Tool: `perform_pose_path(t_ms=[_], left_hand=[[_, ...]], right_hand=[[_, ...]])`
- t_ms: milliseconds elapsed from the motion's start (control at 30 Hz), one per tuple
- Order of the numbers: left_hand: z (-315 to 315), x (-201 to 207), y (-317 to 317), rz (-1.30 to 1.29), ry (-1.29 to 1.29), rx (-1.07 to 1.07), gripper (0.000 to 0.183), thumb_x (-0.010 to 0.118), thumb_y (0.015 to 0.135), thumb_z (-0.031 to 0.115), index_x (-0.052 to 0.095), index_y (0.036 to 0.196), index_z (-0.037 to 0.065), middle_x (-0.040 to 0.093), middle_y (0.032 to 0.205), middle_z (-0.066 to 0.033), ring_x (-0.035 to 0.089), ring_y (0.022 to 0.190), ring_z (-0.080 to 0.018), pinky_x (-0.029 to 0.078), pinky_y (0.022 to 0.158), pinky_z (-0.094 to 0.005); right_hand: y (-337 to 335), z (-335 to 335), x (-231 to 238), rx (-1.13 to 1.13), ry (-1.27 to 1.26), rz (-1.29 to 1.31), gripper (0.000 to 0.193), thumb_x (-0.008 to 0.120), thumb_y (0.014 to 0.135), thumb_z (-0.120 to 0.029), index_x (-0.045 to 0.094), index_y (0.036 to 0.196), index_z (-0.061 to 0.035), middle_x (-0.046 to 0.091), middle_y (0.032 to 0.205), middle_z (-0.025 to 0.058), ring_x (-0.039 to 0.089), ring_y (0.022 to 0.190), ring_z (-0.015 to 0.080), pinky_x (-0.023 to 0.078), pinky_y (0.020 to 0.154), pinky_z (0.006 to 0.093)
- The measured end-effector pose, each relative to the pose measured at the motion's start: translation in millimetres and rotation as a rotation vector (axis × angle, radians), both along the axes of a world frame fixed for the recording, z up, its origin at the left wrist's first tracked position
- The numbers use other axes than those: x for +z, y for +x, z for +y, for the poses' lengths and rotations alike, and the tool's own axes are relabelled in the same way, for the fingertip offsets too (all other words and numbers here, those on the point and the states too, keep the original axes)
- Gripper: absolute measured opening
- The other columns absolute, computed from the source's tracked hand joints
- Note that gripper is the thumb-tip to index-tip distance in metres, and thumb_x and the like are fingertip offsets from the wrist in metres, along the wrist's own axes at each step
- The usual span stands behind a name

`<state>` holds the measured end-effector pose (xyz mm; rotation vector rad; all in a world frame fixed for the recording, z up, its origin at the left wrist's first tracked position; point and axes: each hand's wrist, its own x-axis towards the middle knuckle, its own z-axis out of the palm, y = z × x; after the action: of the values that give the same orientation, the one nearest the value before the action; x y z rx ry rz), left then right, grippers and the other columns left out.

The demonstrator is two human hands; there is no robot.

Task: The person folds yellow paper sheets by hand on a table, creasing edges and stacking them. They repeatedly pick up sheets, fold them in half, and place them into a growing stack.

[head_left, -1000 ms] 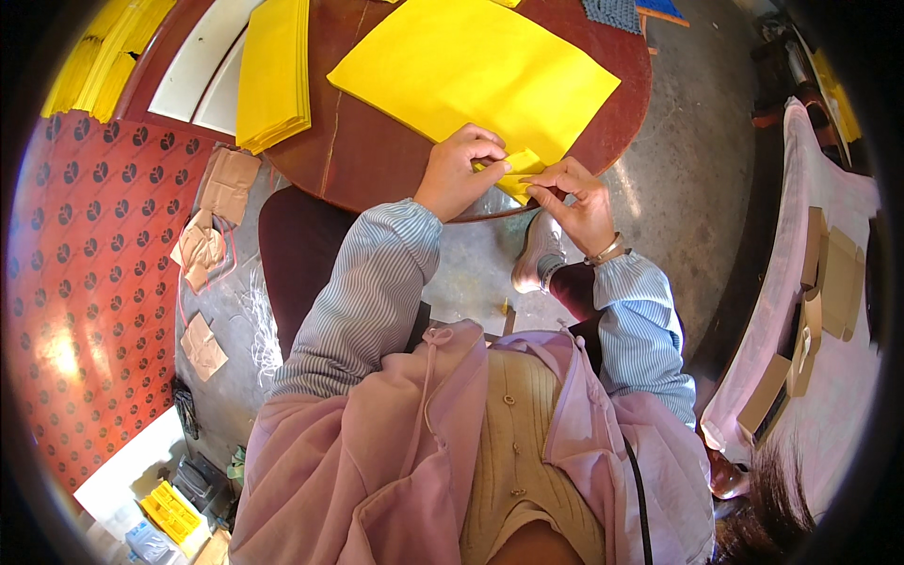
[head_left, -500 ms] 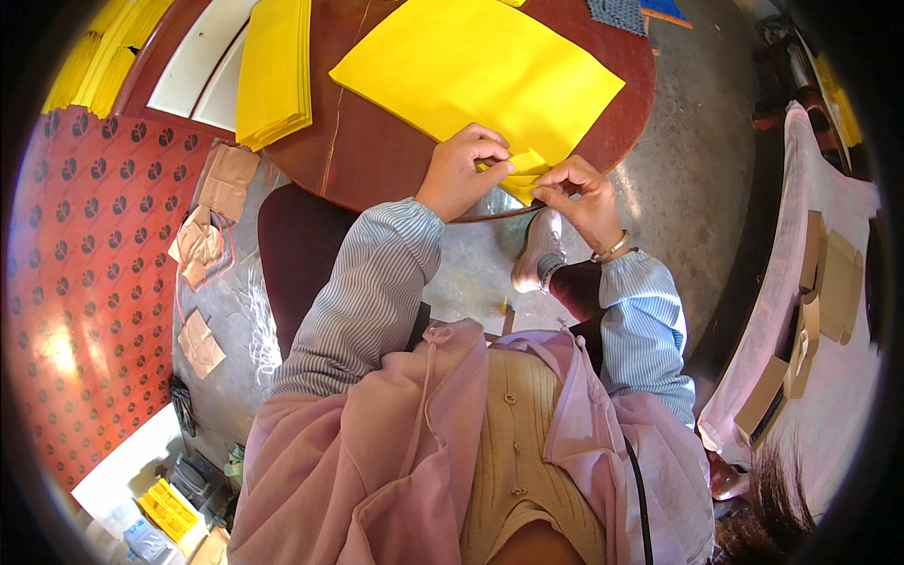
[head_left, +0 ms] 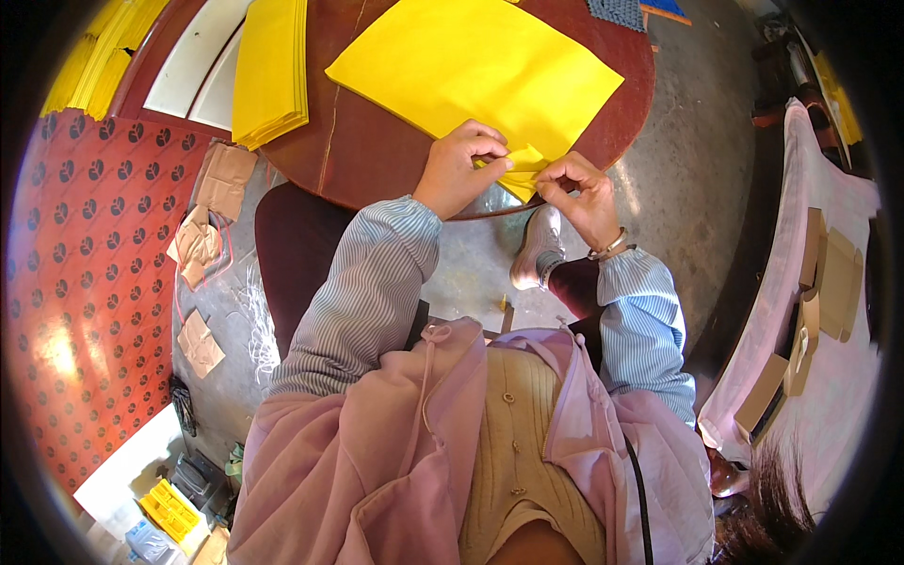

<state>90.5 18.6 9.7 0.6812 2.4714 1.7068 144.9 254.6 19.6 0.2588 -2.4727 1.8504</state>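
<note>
1. The left grip [head_left: 460, 171] and right grip [head_left: 584, 196] are pinching the folded corner [head_left: 521, 175] of a flat, yellow, rectangular, cloth-like sheet [head_left: 480, 71].
2. The sheet is lying on a dark-red, round table [head_left: 372, 141].
3. Both grips seem to be folding; the next move is probably calling for flattening.

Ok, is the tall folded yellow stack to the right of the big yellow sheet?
No, the yellow stack lies to the left of the yellow sheet, both on the round brown table.
</note>
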Motion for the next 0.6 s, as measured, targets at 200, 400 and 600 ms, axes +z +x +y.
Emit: perform_pose_path(t_ms=[200,400,600], left_hand=[[0.4,1.3,0.4,-0.008,-0.007,0.007,0.017,0.081,0.090,0.014,0.077,0.100,0.001,0.073,0.113,-0.0087,0.073,0.099,-0.0213,0.058,0.087,-0.0314],[2.2,2.9,1.3,-0.020,0.002,0.024,0.017,0.081,0.089,0.014,0.077,0.098,0.001,0.072,0.112,-0.0093,0.073,0.095,-0.0215,0.058,0.084,-0.0312],[5.5,2.9,4.6,-0.064,0.046,0.042,0.013,0.080,0.089,0.008,0.076,0.099,0.000,0.072,0.113,-0.0086,0.072,0.088,-0.0163,0.055,0.073,-0.0262]], right_hand=[[-0.5,1.9,0.3,0.029,0.000,-0.015,0.009,0.081,0.086,-0.003,0.077,0.093,-0.0009,0.070,0.087,0.0002,0.065,0.075,0.0068,0.052,0.067,0.0229],[0.9,0.7,9.0,0.031,0.033,-0.073,0.007,0.080,0.088,-0.002,0.076,0.094,-0.0010,0.070,0.090,0.0007,0.065,0.076,0.0073,0.052,0.068,0.0231],[-40.3,32.0,22.6,-0.178,-0.080,0.096,0.011,0.072,0.100,-0.008,0.078,0.105,0.0000,0.073,0.101,0.0072,0.069,0.096,0.0154,0.054,0.083,0.0289]])
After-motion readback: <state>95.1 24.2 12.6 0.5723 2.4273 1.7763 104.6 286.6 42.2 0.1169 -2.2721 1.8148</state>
